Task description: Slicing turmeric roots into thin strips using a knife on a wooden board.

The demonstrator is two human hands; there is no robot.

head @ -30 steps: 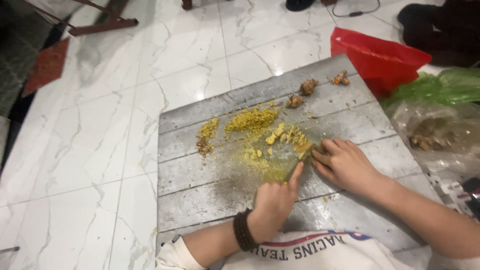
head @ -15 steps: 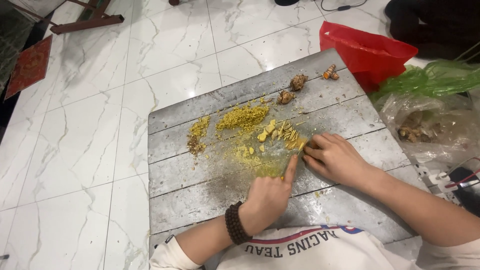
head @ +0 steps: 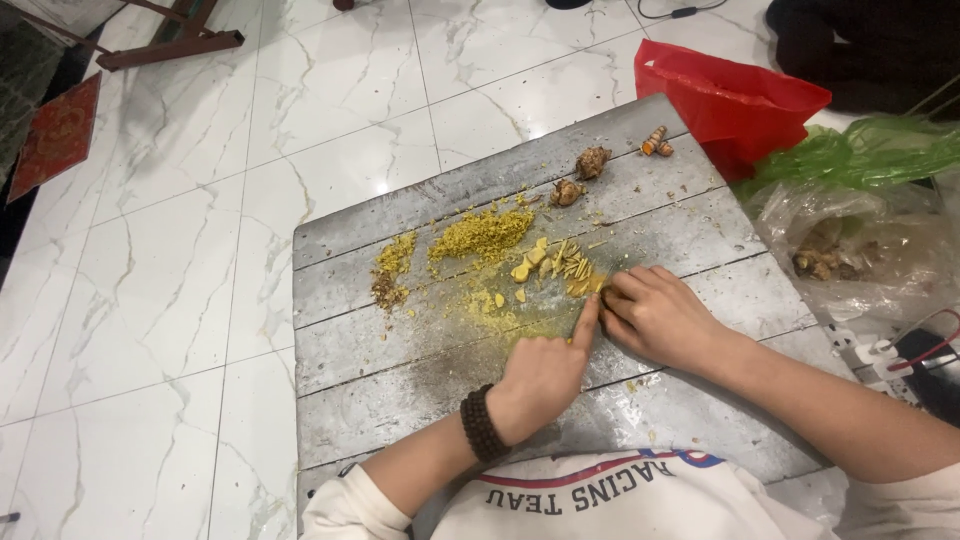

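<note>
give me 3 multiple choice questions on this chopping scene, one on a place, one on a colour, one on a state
1. Where does the grey wooden board lie?
A. on a white marble floor
B. on a countertop
C. on grass

2. What colour is the plastic bag past the board's far corner?
A. blue
B. red
C. black

3. How do the yellow root pieces look?
A. all whole
B. boiled in water
C. mostly chopped fine

Answers: 1 A, floor tiles surround it; 2 B, plainly red; 3 C, small bits lie in heaps before the left hand and right hand.
</note>
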